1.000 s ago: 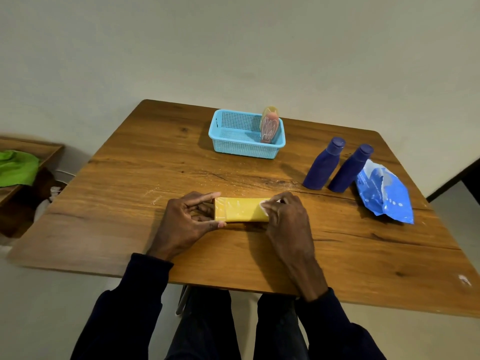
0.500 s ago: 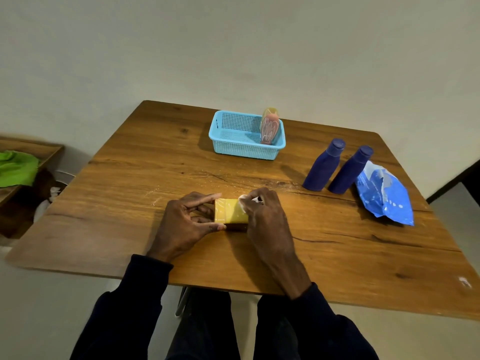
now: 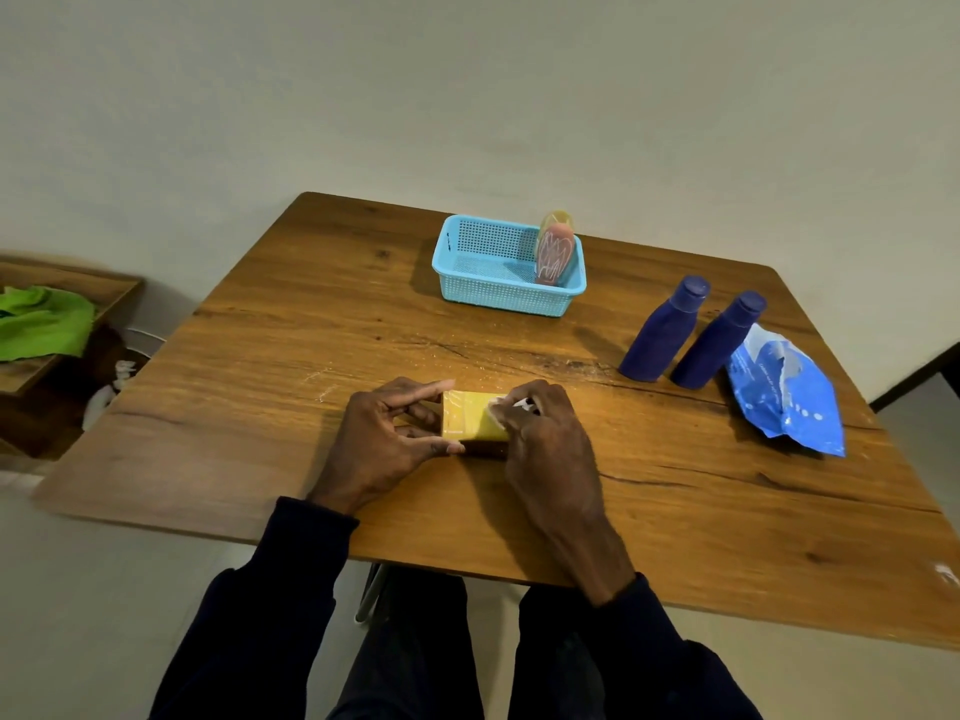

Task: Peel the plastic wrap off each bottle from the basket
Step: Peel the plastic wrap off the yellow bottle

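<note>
- Yellow bottle (image 3: 470,420) lay flat on the table (image 3: 260,366), near side of the blue basket (image 3: 467,291).
- Left hand (image 3: 384,444) clamped its left end — thumb and forefinger.
- Right hand (image 3: 545,439) pinched plastic wrap (image 3: 496,406) on it.
- One wrapped bottle (image 3: 555,249) stood inside basket.

Soft, fairly dim indoor light with a warm cast fills the scene. It appears to come from the far right. The light-blue perforated plastic basket (image 3: 483,298) and the two dark-blue plastic bottles (image 3: 660,340) throw soft shadows leftward across the brown wooden surface (image 3: 260,356). A brighter warm patch glows on the wood beside the yellow rectangular wrapped item (image 3: 467,420), with dark shadow under the left hand (image 3: 379,444) and right hand (image 3: 545,439). The crumpled blue plastic wrap (image 3: 789,402) shows pale glare. Wide-angle distortion bows the surface's edges and tilts the bottles outward. Detail is slightly soft throughout.
</note>
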